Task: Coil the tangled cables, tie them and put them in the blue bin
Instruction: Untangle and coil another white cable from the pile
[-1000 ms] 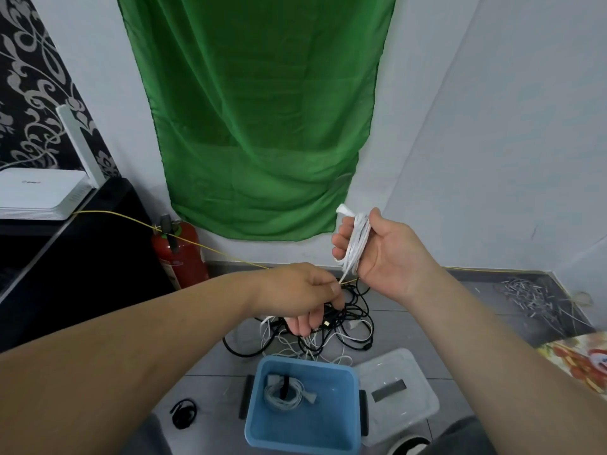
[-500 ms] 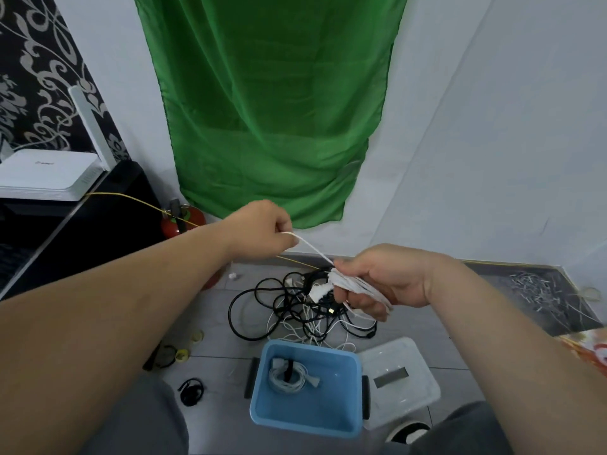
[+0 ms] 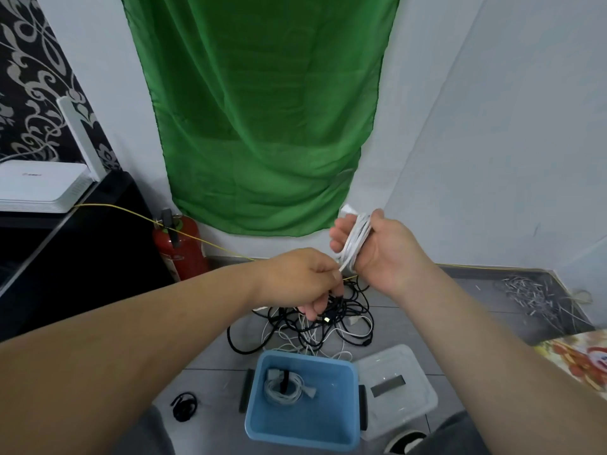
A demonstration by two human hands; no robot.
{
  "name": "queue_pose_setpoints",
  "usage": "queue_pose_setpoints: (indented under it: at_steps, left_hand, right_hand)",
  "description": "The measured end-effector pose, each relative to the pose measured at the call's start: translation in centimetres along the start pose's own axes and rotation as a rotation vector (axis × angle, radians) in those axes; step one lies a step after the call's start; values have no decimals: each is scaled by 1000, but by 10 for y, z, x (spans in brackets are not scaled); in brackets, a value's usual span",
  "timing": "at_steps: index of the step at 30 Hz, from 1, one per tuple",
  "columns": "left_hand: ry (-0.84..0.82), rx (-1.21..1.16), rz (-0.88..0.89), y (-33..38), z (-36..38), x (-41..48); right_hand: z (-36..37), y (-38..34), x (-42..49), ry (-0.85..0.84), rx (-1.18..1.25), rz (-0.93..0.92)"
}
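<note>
Winding the white cable into a hand coil

Right hand [image 3: 377,247] grips the white cable [image 3: 356,241] bundle above the floor tangle [image 3: 328,320]; left hand [image 3: 305,277] pinches its tail. Next likely: tie it, then the blue bin [image 3: 328,431].

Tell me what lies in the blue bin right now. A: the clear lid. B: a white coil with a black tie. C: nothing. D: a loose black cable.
B: a white coil bound by a black tie lies on the floor of the blue bin.
</note>
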State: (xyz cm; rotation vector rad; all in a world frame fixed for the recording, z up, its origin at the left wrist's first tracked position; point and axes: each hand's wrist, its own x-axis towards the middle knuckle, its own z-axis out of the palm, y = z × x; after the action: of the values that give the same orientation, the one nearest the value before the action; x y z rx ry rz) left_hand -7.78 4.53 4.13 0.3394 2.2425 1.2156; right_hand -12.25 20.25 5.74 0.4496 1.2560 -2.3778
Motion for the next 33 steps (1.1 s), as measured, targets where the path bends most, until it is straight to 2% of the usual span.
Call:
queue_pose_setpoints:
  at_steps: [3,6,10,12,15,18,21,23,26,29,33]
  left_hand:
    - [-89,90,-35,-12,2,1]
    - [-113,276,-92,-28,-8,1]
    - [98,501,-101,-42,-41,1]
    - [221,460,-85,-40,-52,-2]
    - [400,391,12,-25,-55,-5]
    - [561,363,96,-12,-53,-3]
    - [631,250,91,-6,-51,-2]
    - [562,173,92,0,-45,-3]
    - [364,43,58,8,-27,-5]
    - [128,-91,-2,3,-11,-4]
    - [-28,-45,-15,-9,3,-1]
  right_hand:
    - [-1,-11,-7,-61,126,-9]
    - [-6,-19,-16,-241,94,114]
    - [-15,-23,-26,-482,-393,336]
    - [-16,-19,-29,-531,-674,421]
    - [-9,-8,-29,-467,-909,486]
    - [-1,2,-23,-277,-873,476]
    - [-3,12,-13,-69,-839,306]
    - [-2,16,-7,6,-809,175]
    - [2,17,-2,58,-519,96]
    - [5,10,1,41,-153,41]
    - [4,-1,-2,-31,47,-27]
